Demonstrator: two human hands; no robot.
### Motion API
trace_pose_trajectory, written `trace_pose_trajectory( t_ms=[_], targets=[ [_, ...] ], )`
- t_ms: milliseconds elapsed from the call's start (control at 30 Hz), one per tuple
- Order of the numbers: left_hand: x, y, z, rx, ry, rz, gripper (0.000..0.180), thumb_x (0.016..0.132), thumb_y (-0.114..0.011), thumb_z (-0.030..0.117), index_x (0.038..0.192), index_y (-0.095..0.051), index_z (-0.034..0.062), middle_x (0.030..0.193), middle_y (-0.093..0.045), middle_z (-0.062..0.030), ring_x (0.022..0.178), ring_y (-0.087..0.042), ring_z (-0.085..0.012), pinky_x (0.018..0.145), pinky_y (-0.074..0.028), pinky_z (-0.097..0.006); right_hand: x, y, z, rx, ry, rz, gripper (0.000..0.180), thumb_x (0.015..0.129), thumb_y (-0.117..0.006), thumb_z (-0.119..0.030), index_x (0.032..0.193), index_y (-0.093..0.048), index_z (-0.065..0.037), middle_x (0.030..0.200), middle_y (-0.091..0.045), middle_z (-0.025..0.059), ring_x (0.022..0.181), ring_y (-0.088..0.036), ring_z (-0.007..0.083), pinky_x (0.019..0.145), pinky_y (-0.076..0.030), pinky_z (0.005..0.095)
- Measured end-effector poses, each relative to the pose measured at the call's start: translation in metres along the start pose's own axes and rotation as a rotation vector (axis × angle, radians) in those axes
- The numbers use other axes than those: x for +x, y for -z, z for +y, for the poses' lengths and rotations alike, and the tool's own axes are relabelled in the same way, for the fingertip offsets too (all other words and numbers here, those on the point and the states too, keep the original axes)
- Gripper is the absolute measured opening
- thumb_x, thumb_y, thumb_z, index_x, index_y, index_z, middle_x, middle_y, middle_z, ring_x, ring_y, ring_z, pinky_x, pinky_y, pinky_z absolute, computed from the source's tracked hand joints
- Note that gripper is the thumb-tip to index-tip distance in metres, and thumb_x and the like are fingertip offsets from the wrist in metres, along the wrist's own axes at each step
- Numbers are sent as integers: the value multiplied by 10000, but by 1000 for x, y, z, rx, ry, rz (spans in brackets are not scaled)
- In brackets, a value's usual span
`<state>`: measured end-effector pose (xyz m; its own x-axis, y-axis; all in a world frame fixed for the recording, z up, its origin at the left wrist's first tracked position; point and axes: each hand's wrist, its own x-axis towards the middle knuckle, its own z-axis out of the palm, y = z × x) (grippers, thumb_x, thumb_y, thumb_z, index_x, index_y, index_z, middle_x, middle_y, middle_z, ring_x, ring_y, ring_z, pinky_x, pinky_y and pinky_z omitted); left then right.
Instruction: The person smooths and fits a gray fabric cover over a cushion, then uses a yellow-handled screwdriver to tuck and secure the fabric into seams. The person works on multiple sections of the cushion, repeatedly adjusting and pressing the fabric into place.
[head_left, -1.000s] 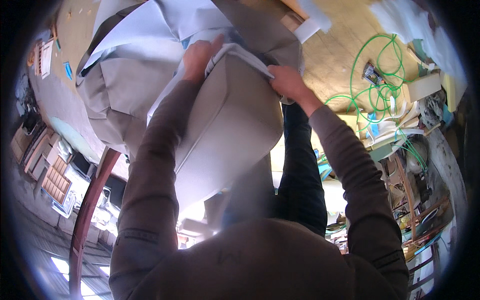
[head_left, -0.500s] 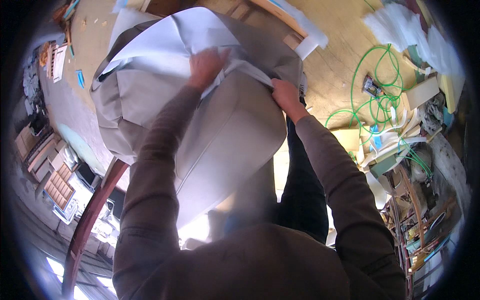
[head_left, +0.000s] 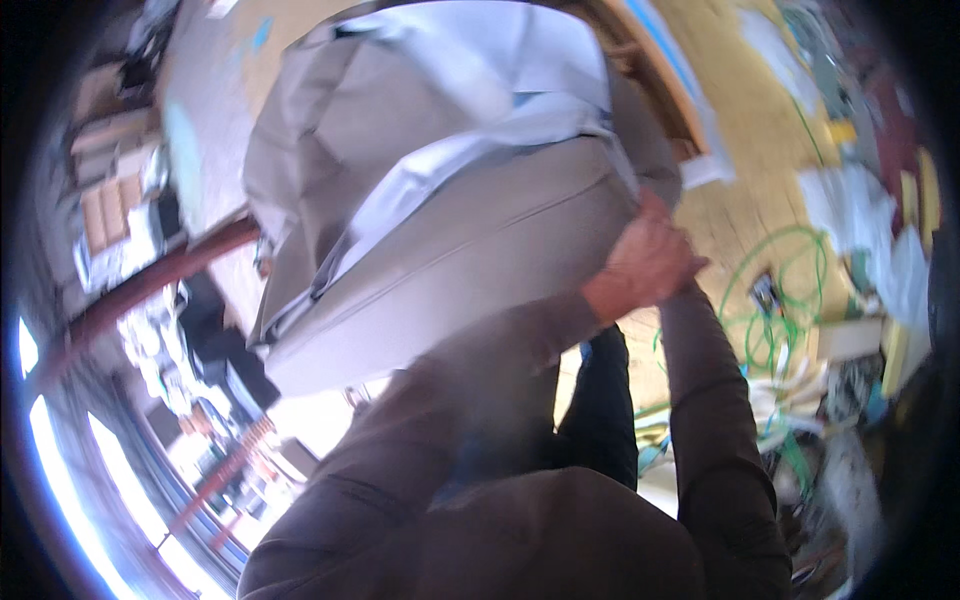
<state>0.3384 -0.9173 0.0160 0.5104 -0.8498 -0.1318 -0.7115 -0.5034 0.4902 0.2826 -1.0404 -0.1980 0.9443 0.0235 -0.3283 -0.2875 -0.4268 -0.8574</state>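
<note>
A large grey-beige upholstery cover (head_left: 480, 235), leather-like and seamed, lies loosely over a bulky rounded form in front of me. Part of it is folded back, baring its pale lining (head_left: 540, 50). Reaching across from the left, my left hand (head_left: 635, 265) is closed at the right edge of the cover. My right hand (head_left: 654, 207) meets it there, closed on the fabric edge and mostly hidden behind the left one. What lies under the cover is out of sight.
A wooden frame (head_left: 665, 90) with pale padding stands behind the cover. Coiled green hose (head_left: 770, 300) and white plastic wrap (head_left: 850, 215) lie on the right, beside foam offcuts (head_left: 850, 340). A dark red beam (head_left: 150, 280) runs along the left.
My left hand has left the folded lining and crossed to the right, beside my right hand. The cover's fold has opened along the seam. The view has turned.
</note>
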Motion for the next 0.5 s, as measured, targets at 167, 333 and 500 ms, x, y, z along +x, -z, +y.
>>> trace_pose_trajectory(
  t_ms=[167,333,500],
  targets=[
    [-94,38,18,-375,136,723,218,984,-729,195,1155,-727,60,1265,-680,-139,1306,-624,-352,1198,-430,-540,-9,29,85,-45,-96,12,335,1018,-642,-236,1250,-716,-6,1243,-745,160,1123,-710,389,1009,-549,504],
    [-373,26,-66,275,926,1001,508,972,-703,72,1478,-657,58,1565,-587,-247,1463,-540,-470,1199,-449,-573,-4,92,142,-542,257,37,448,1064,-634,-282,1375,-681,37,1332,-723,150,1242,-674,324,1067,-525,465],
    [-604,5,-82,510,1665,790,575,1130,-540,363,1620,-498,65,1687,-441,-272,1578,-370,-488,1289,-306,-601,-10,150,17,-144,49,409,405,1144,-595,-255,1434,-653,22,1466,-655,212,1324,-642,355,1152,-503,452]
  ],
)
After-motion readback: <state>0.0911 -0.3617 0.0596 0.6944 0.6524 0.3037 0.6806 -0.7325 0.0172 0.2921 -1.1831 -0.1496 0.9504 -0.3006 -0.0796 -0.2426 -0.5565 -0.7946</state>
